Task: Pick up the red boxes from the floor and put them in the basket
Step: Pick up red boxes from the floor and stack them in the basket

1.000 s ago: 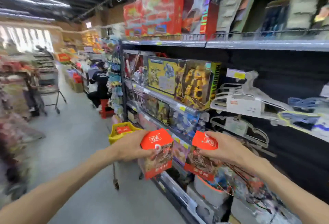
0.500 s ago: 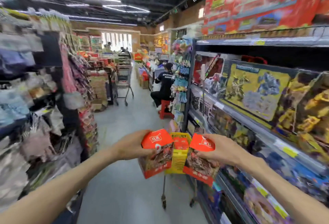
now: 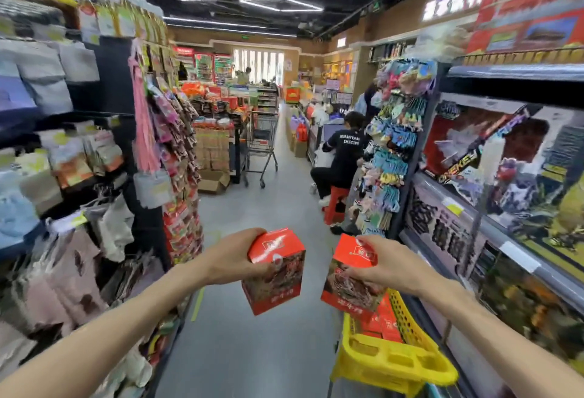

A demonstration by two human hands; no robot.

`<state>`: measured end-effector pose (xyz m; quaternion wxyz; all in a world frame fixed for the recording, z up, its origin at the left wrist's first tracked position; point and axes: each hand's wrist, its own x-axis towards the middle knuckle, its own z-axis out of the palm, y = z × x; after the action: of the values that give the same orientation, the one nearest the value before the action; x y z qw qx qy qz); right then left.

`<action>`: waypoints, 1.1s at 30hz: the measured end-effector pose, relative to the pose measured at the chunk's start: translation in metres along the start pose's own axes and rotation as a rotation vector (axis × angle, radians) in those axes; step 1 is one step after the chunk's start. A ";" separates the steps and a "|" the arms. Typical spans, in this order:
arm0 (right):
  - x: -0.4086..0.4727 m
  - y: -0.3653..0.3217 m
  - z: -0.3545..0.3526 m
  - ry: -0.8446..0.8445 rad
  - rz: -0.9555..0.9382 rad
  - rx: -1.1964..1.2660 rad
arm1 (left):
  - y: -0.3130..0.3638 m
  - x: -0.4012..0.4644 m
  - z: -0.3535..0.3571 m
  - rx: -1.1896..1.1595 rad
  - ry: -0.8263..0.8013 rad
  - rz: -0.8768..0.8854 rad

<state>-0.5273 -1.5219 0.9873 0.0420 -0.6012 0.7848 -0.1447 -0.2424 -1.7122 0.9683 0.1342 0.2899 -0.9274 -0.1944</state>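
Red box (image 3: 274, 271) gripped in left hand (image 3: 232, 257), second red box (image 3: 352, 280) in right hand (image 3: 384, 266). Lower right one first into yellow basket (image 3: 392, 363), beside boxes already inside.

- Between the left hand (image 3: 235, 257) and right hand (image 3: 387, 266), each gripping a red box, a narrow gap of open air shows grey floor (image 3: 252, 350).
- Just below the right hand the yellow basket (image 3: 392, 359) stands open-topped, red boxes inside.
- Right of it, toy shelves (image 3: 493, 208) close in.
- Left of the left hand, hanging packets (image 3: 180, 195) crowd the aisle.
- Ahead, a seated person (image 3: 343, 157) and shopping cart (image 3: 262, 141) block the aisle.
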 end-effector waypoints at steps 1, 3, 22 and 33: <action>0.028 0.006 0.007 -0.005 0.013 0.012 | -0.015 0.026 -0.003 0.003 -0.007 0.014; 0.061 0.011 0.012 -0.012 0.032 0.022 | -0.032 0.063 -0.010 0.007 -0.016 0.039; 0.295 0.224 0.054 0.093 0.581 -0.038 | -0.085 0.541 0.108 0.010 -0.356 0.547; 0.320 0.343 0.102 0.124 1.031 -0.035 | -0.015 0.732 0.270 0.092 -0.544 0.922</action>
<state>-0.9100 -1.7649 0.8291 0.0509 -0.1275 0.9823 -0.1275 -0.9148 -2.0791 0.8213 -0.0523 -0.2024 -0.9675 -0.1425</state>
